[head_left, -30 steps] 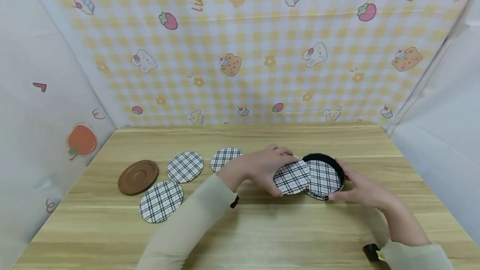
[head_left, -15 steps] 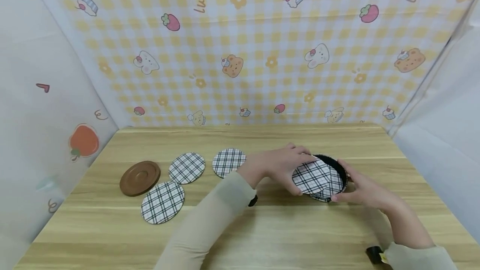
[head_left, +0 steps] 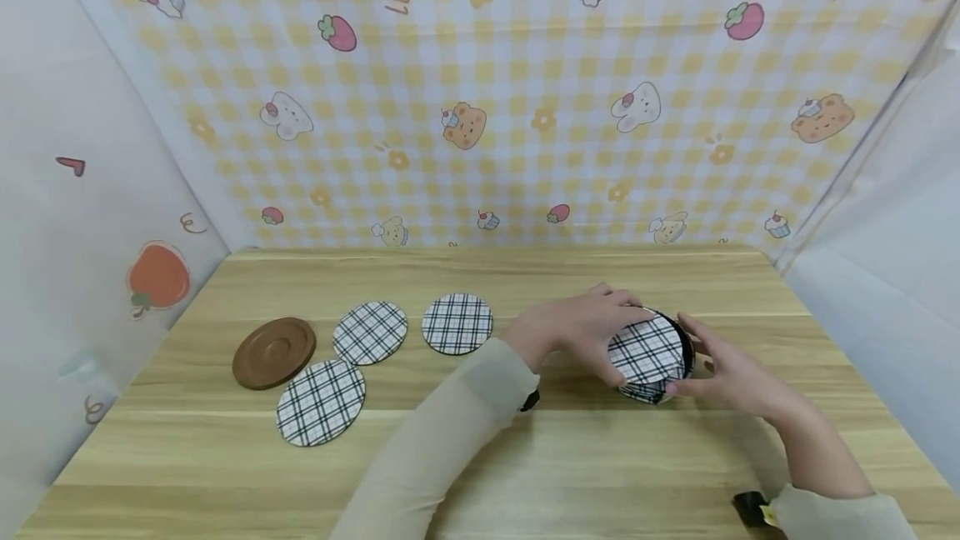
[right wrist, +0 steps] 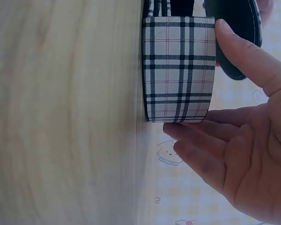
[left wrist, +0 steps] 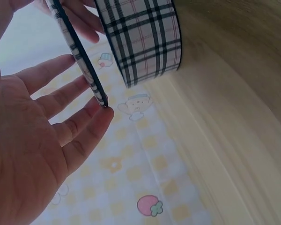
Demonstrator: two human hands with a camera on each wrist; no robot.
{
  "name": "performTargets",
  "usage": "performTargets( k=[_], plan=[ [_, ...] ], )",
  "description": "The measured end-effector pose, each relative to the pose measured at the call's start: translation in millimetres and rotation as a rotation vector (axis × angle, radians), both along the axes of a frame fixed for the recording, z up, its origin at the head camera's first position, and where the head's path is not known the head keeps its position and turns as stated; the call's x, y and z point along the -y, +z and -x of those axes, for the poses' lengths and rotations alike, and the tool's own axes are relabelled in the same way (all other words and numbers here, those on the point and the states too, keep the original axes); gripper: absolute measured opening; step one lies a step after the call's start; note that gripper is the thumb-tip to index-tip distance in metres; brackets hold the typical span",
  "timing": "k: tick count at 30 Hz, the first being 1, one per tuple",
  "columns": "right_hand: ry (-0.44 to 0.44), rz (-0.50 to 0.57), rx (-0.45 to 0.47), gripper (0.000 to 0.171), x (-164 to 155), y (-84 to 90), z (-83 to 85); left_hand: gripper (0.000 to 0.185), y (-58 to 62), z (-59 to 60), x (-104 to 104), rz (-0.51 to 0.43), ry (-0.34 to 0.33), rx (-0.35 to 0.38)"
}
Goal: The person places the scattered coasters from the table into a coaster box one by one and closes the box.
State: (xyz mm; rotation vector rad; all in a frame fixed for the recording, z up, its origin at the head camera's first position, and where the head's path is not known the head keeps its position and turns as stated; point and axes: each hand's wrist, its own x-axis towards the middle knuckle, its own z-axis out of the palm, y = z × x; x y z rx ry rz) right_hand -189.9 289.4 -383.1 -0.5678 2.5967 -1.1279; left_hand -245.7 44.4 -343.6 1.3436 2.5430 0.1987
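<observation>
Carried rightward since 1.0 s ago, the plaid coaster [head_left: 647, 351] is now held by the left hand [head_left: 581, 333] directly over the mouth of the round plaid box [head_left: 660, 390], where earlier it sat beside the box and left the dark interior open to view. The coaster is pinched at its rim between thumb and fingers; in the left wrist view it is seen edge-on against the fingertips [left wrist: 103, 112], tilted rather than flat, so it is judged not yet seated inside. Just to the right of that hand, the box is steadied by the right hand [head_left: 723, 369], whose fingers and thumb are curled against its side wall [right wrist: 178, 68]; this grip has stayed in place across the frames. The change is taken to mean that the coaster is about to be lowered into the box. Further out to the left of the left hand, 3 more plaid coasters [head_left: 457, 323] [head_left: 371, 332] [head_left: 321, 402] lie flat on the wooden table [head_left: 525, 465], and beyond them a brown round lid [head_left: 273, 352] rests, all unmoved.
</observation>
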Motion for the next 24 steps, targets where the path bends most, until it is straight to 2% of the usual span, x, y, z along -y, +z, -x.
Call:
performTargets(
  k=[9,19,24],
  plan=[
    [0.015,0.013,0.006,0.102,-0.8,0.0,1.6,0.092,-6.0,6.3,-16.5,0.035,-0.013,-0.006],
    [0.009,0.007,-0.007,0.099,-0.2,1.0,0.1,0.09,-5.5,4.5,-26.2,0.093,0.027,0.02],
    [0.011,0.01,0.001,0.098,0.3,2.0,-1.1,0.089,-6.9,6.2,-28.7,0.089,0.035,0.02]
  ],
)
